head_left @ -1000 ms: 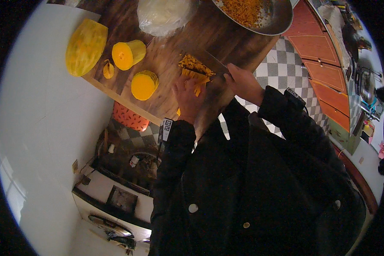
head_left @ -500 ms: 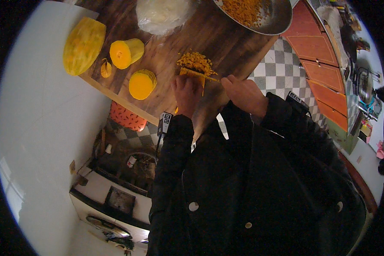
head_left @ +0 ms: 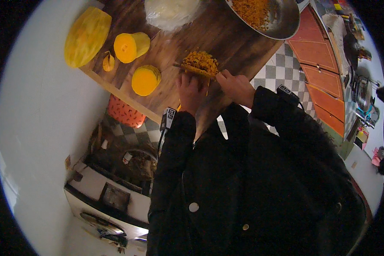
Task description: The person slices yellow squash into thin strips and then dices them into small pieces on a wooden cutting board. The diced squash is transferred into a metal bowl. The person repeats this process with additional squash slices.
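My right hand (head_left: 237,88) is closed round the grip of a knife (head_left: 177,65), whose blade runs leftward past the fingertips of my left hand. My left hand (head_left: 191,90) is closed over a piece of orange pumpkin, with fingers bent and pressed down; most of that piece is hidden under them. Against the far side of the blade lies a heap of finely cut pumpkin bits (head_left: 201,60). To the left stand a round cut pumpkin chunk (head_left: 145,81) and a longer chunk (head_left: 131,47). A small pumpkin scrap (head_left: 108,62) lies beside them.
A large yellow pumpkin half (head_left: 88,37) rests at the wooden table's (head_left: 166,51) left edge. A clear plastic bag with pale contents (head_left: 170,13) lies at the back. A metal bowl (head_left: 288,25) of orange shreds stands far right. Red cabinets (head_left: 315,47) line the right.
The knife has moved left, and its end now shows beyond my left fingertips. My right hand has come closer to my left. The whole view has shifted slightly.
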A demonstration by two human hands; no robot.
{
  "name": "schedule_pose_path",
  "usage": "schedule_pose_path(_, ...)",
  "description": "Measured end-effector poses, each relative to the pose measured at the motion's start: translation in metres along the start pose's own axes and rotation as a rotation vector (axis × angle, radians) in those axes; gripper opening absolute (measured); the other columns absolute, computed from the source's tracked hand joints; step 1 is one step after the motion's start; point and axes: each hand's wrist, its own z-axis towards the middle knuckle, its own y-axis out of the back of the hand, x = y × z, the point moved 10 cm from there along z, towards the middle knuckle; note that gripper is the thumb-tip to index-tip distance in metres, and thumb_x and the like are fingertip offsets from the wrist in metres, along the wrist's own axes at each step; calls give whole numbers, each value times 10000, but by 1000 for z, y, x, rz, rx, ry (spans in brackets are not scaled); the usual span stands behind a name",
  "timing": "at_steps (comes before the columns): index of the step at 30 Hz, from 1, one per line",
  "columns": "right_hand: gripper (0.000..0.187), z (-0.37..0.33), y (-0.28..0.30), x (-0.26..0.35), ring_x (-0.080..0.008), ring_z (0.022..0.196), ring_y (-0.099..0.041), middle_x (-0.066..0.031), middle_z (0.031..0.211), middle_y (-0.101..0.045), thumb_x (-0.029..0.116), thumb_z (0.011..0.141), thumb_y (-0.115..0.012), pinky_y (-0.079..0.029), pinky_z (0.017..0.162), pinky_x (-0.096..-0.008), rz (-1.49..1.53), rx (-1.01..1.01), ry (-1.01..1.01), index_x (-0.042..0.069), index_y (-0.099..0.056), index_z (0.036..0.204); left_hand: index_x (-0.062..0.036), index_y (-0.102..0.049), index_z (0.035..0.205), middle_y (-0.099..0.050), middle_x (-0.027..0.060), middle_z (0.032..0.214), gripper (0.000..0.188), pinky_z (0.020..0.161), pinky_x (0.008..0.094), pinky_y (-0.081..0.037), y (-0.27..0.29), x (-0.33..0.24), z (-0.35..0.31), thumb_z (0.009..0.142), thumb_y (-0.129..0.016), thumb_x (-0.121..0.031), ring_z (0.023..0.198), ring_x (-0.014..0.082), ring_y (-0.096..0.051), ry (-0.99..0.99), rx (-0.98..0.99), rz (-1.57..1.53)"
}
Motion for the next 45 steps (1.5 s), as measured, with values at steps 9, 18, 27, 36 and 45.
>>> schedule_pose_path(9, 223, -23, 44, 16, -406, 774, -634, -172, 965, -562, 68, 832, -534, -516, 614, -501, 14, 107, -1, 25, -464, 1039, -65, -615, 916, -549, 154, 1043, 272, 866, 497, -411, 2, -2, -4, 700, -723, -189, 1005, 386, -477, 4, 14, 8)
schedule_pose_path(18, 307, 3, 0, 5, -396, 695, -650, -188, 1013, -581, 149, 855, -558, -546, 565, -471, 32, 107, -71, 62, -450, 1129, -54, -605, 911, -563, 159, 1049, 273, 869, 499, -411, 5, -2, 0, 723, -727, -209, 1003, 380, -505, -20, -41, 9)
schedule_pose_path(27, 180, -22, 32, 6, -401, 770, -631, -175, 987, -580, 94, 863, -514, -521, 619, -487, 28, 174, -72, 37, -464, 1026, -55, -610, 852, -570, 163, 1016, 224, 833, 483, -407, 7, -4, 3, 721, -721, -200, 952, 359, -514, 14, -5, -14)
schedule_pose_path(36, 249, 10, -1, 0, -389, 730, -658, -211, 965, -591, 149, 881, -516, -549, 569, -463, 70, 139, -120, 53, -453, 1102, -57, -602, 858, -557, 154, 1008, 256, 805, 475, -426, 10, -5, 0, 714, -737, -220, 934, 361, -507, 12, -85, 9)
schedule_pose_path(45, 207, -10, 23, 10, -398, 812, -638, -169, 997, -598, 123, 889, -506, -521, 654, -489, 118, 192, -123, 37, -446, 1067, -53, -610, 879, -538, 152, 1009, 292, 850, 484, -426, 1, 2, -2, 670, -745, -206, 966, 368, -499, -8, 8, -29)
